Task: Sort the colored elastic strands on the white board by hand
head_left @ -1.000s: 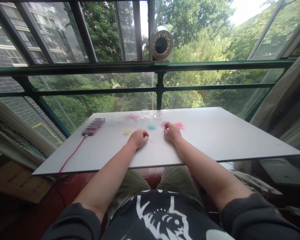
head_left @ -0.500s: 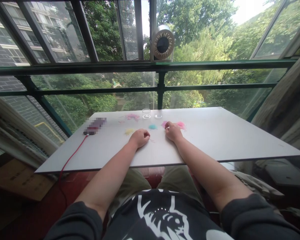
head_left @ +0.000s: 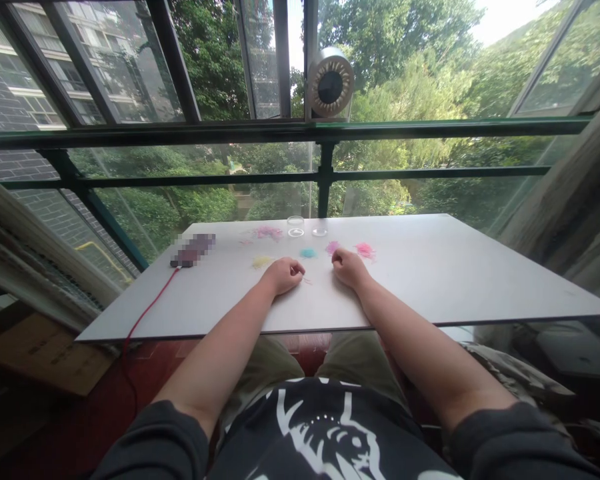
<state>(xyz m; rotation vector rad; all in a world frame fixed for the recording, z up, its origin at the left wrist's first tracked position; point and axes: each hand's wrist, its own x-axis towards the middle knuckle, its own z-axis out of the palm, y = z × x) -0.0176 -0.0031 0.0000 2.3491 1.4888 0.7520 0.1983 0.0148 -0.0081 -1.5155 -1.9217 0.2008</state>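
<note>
My left hand (head_left: 286,276) rests on the white table (head_left: 430,280) with curled fingers, near a few thin pinkish strands (head_left: 307,281). Whatever it pinches is too small to make out. Just in front of the purple pile (head_left: 333,247), my right hand (head_left: 350,268) is closed, its fingertips turned inward and what they hold hidden. Beyond the hands lie small heaps of fine pieces: a teal pile (head_left: 308,253), a bright pink pile (head_left: 365,250) and a yellow pile (head_left: 262,263). A larger pink-purple pile (head_left: 267,232) is farther back.
A clear round container (head_left: 295,227) and a clear shallow lid or dish (head_left: 320,232) stand at the table's far edge. To the left lies a blurred phone-like device (head_left: 194,251) with a red cable (head_left: 153,303). Green railings (head_left: 230,179) run behind the table.
My right hand has drawn back slightly toward me, showing more of the purple and bright pink piles. My left hand stays nearly in place. The view has shifted a little.
</note>
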